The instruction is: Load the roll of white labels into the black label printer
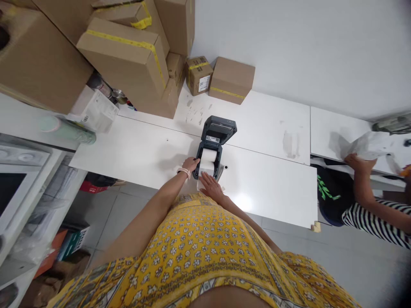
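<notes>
A dark label printer stands on the white table in front of me with its lid raised. Inside it sits a white label roll, and a strip of its paper runs out over the front edge. At the printer's left side, my left hand grips the housing, a pale band around the wrist. My right hand lies with fingers stretched out over the paper strip at the printer's front, partly covering it.
Cardboard boxes are stacked at the back left, with two smaller cartons by the wall. A pale green bottle lies at the left. At the right, another person's hand touches clear plastic on the adjoining table.
</notes>
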Demonstrator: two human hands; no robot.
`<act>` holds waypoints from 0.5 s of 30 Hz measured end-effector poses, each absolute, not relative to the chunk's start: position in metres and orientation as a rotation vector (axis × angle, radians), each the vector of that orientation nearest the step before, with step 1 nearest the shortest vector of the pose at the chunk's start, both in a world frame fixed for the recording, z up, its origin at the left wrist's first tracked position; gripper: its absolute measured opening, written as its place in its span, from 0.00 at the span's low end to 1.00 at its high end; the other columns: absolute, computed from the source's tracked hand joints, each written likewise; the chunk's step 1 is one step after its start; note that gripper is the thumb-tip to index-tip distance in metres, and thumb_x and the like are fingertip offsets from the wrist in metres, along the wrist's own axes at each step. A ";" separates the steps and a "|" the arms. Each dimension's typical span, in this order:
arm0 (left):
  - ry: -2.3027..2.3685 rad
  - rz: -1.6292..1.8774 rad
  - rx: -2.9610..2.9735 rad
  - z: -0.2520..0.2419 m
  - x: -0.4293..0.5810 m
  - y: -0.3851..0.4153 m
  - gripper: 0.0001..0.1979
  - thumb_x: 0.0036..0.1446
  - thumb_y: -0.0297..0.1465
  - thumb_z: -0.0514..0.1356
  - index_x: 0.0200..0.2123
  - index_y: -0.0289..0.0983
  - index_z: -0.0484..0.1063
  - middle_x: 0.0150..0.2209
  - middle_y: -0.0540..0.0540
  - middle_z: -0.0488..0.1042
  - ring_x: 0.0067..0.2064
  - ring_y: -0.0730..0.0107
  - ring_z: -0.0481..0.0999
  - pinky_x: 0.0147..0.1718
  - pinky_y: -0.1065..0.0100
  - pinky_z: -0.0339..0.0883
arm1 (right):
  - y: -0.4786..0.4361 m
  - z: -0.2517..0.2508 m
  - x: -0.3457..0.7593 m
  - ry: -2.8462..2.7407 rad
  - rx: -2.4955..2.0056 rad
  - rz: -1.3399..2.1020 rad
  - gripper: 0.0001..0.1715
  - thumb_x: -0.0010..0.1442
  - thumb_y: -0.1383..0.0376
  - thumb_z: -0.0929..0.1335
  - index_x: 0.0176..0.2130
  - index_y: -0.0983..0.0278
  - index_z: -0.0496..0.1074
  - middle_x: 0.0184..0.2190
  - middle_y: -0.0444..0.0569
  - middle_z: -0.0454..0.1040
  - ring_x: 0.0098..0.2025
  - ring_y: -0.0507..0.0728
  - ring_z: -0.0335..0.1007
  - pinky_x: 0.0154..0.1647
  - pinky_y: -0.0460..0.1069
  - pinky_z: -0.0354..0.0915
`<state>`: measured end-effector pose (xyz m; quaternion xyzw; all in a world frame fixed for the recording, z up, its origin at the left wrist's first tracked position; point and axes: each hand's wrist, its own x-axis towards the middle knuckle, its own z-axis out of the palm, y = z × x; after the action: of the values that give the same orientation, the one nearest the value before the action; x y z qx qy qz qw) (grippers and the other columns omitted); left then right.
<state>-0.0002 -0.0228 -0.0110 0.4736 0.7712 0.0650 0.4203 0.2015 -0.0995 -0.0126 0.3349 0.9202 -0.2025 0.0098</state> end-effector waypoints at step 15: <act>1.780 0.303 0.869 -0.014 0.009 -0.082 0.29 0.46 0.50 0.68 0.43 0.34 0.71 0.38 0.38 0.79 0.37 0.61 0.79 0.32 0.70 0.66 | 0.121 0.106 0.192 2.934 2.343 -1.464 0.43 0.66 0.39 0.48 0.65 0.60 0.59 0.62 0.52 0.65 0.67 0.61 0.56 0.68 0.63 0.51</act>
<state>0.0094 -0.0818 -0.0141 0.3653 0.7483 0.1274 0.5389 0.1920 0.1205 0.1059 0.5249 0.6574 -0.3280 -0.4299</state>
